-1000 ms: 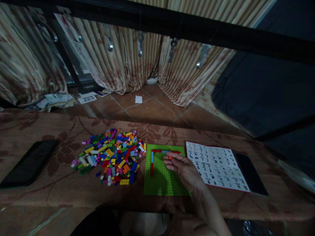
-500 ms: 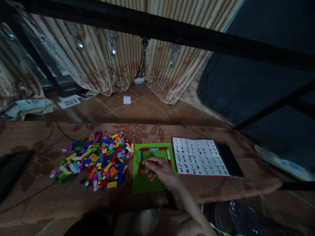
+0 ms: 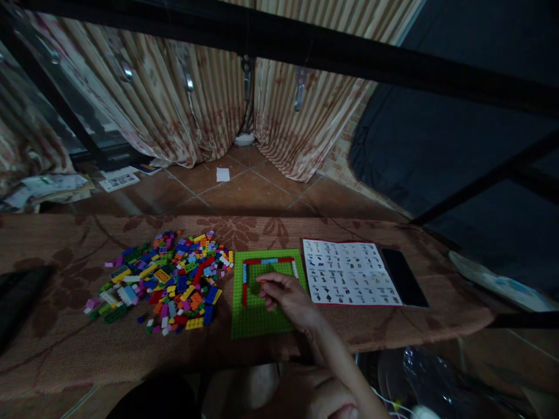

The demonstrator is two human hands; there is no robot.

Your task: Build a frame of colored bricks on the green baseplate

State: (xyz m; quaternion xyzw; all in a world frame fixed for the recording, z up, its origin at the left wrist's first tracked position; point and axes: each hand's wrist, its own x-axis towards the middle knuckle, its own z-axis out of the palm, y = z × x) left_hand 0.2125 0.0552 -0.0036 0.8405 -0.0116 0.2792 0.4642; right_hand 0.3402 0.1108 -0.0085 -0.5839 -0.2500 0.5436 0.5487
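Note:
My right hand [image 3: 286,295] is closed in a pinch on a small orange-red brick [image 3: 262,283], mostly covered by the fingers. It hovers over a green baseplate [image 3: 251,326]. Red, light blue and white bricks form a frame on the plate: a red and light blue row [image 3: 269,261] along the back, a light blue and red column [image 3: 244,288] at the left. The right column is partly hidden by my hand. Beneath my right forearm, at the bottom edge, a dim patch of skin seems to be my left hand [image 3: 329,398]; its fingers are not clear.
A pile of mixed bricks [image 3: 174,285] lies left of the plate. To its right are a printed picture sheet [image 3: 351,273] and a dark flat panel [image 3: 406,278]. A black object [image 3: 21,299] sits at the far left of the cloth-covered table [image 3: 288,227]. A dark bar [image 3: 279,43] crosses above.
The view has shifted slightly. My right hand stays over the baseplate, its pinch now showing the orange-red brick a little more clearly. The brick frame looks the same.

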